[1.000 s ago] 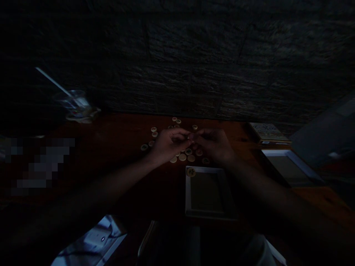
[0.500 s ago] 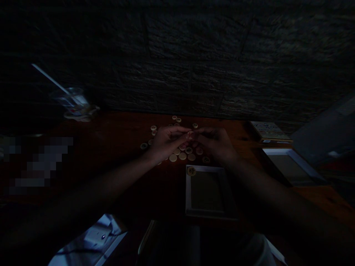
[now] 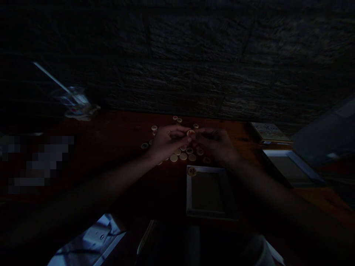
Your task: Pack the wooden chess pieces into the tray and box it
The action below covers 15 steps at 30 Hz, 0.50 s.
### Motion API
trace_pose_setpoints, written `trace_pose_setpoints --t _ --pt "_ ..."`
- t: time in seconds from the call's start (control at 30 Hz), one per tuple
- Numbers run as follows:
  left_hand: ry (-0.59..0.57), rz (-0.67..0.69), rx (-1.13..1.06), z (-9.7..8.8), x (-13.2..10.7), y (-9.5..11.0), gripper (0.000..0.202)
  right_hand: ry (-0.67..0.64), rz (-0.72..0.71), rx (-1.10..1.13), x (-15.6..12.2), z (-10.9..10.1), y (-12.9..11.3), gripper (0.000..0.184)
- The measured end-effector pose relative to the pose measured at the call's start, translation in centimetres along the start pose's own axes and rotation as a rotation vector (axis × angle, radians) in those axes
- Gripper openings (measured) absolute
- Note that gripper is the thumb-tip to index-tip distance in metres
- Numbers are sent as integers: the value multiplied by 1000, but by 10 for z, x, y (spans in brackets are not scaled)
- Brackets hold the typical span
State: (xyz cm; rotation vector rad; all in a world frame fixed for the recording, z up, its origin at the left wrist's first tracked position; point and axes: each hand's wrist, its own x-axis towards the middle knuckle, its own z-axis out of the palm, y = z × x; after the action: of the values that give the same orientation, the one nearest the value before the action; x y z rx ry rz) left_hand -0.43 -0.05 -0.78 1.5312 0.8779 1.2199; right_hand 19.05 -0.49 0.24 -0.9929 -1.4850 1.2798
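Observation:
Between the fingertips of both hands is a round Chinese chess piece [image 3: 190,132] with a red character facing me. My left hand [image 3: 169,140] pinches it from the left, and my right hand [image 3: 215,142] grips its right side. Several more round pieces lie loose on the table under and around the hands, some with blank sides up, like the pale piece [image 3: 183,156]. Closer to me, a piece with a black character [image 3: 192,171] rests in the top left corner of a shallow box tray [image 3: 189,195]. The hands hide part of the scattered pieces.
On the wooden table [image 3: 122,129], a clear plastic cup [image 3: 76,99] with a straw stands at the back left. A flat patterned box [image 3: 270,132] and a second shallow tray [image 3: 291,166] lie to the right. A dark stone wall [image 3: 177,74] rises behind the table.
The held piece has turned so its red-marked face shows more fully, and the thumbs sit lower on it. Both hands stay in nearly the same place.

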Motion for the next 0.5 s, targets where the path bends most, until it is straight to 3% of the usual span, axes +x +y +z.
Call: trace_pose_setpoints --t 0.17,0.37,0.5 --pt "40 -27 15 1 0 3 27 6 -18 -35 1 -1 2 43" --pt "7 130 129 2 -2 -2 16 65 -9 -81 0 1 2 41" --pt "-11 145 129 4 -5 -2 18 106 -25 -164 -1 3 2 45"
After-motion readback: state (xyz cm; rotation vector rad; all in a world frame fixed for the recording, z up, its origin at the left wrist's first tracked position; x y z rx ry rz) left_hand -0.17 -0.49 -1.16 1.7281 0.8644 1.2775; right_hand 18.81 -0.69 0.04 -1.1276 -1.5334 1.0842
